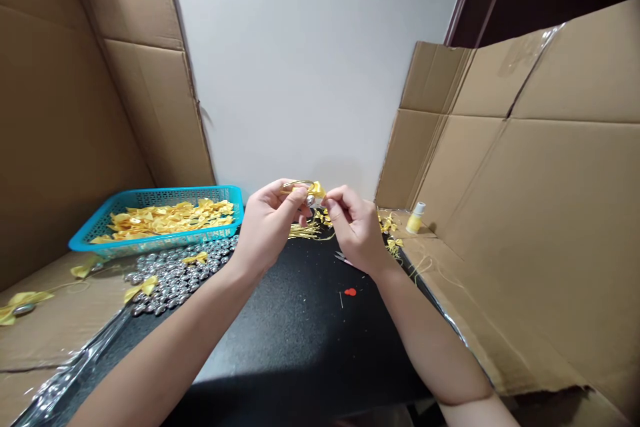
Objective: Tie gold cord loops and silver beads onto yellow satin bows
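Observation:
In front of me, above the black table, my left hand (265, 223) pinches a yellow ribbon bow (319, 189) between thumb and fingers. A shiny silver bead (310, 200) sits against the bow, and a loop of gold cord (299, 182) arches over the left fingertips. Close by on the right, my right hand (359, 230) is closed in a pinch at the bow's right edge. What lies between its fingertips is too small to make out. Below the right hand, a pair of small scissors (343, 258) lies partly hidden. Gold cords (305, 231) lie behind the hands.
A blue basket (239, 203) of yellow bows stands at the left, with many silver beads (173, 280) before it. A needle (341, 300) and a red piece (351, 292) lie on the table (280, 347). At right stands a small bottle (415, 219). Cardboard walls (540, 213) flank both sides.

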Motion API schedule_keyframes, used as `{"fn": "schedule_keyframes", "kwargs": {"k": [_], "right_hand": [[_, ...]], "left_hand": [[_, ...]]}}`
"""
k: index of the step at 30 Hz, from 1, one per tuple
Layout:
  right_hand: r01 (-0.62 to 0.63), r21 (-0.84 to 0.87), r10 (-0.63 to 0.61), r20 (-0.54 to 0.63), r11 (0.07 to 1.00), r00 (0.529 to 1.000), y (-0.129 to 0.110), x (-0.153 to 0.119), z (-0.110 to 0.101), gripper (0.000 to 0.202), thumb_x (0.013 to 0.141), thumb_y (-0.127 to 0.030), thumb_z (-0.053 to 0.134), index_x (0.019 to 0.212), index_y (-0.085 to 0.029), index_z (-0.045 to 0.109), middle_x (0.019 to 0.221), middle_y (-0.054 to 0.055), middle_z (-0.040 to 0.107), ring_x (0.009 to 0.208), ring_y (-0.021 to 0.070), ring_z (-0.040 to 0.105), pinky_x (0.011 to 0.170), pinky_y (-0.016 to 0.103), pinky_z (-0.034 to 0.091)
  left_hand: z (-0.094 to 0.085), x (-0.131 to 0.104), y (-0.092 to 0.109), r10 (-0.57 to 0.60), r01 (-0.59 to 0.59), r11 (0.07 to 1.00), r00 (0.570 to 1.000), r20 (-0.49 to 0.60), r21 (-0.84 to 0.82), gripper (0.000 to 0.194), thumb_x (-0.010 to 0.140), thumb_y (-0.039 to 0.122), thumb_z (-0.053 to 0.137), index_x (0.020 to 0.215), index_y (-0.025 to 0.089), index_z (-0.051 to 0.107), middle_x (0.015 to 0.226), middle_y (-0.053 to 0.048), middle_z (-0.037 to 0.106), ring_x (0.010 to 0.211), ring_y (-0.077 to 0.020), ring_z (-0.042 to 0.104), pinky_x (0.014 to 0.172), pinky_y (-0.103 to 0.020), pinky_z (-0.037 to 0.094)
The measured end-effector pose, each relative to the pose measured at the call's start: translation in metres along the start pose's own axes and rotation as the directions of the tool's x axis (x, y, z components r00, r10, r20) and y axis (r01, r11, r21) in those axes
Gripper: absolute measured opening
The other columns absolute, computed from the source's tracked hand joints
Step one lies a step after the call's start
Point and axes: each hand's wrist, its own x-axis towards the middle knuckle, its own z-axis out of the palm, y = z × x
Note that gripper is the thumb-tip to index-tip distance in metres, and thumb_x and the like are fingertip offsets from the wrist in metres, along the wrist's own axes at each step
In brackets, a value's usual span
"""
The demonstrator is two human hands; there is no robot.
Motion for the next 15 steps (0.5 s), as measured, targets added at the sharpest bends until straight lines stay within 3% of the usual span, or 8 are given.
{"fn": "schedule_keyframes", "kwargs": {"k": [15], "right_hand": [[-0.020, 0.020, 0.020, 0.006, 1.000, 1.000, 0.0038, 0.0018, -0.0008, 0.013, 0.092, -0.024, 0.048, 0.081, -0.020, 0.054, 0.057, -0.006, 0.040, 0.048, 0.0072, 0.033, 0.048, 0.025, 0.028]], "left_hand": [[-0.0001, -0.0014, -0.0038, 0.047, -0.047, 0.998, 0.999, -0.003, 0.052, 0.013, 0.081, 0.030, 0.066, 0.077, 0.017, 0.064, 0.064, 0.001, 0.061, 0.055, -0.0096, 0.055, 0.049, -0.020, 0.047]]}}
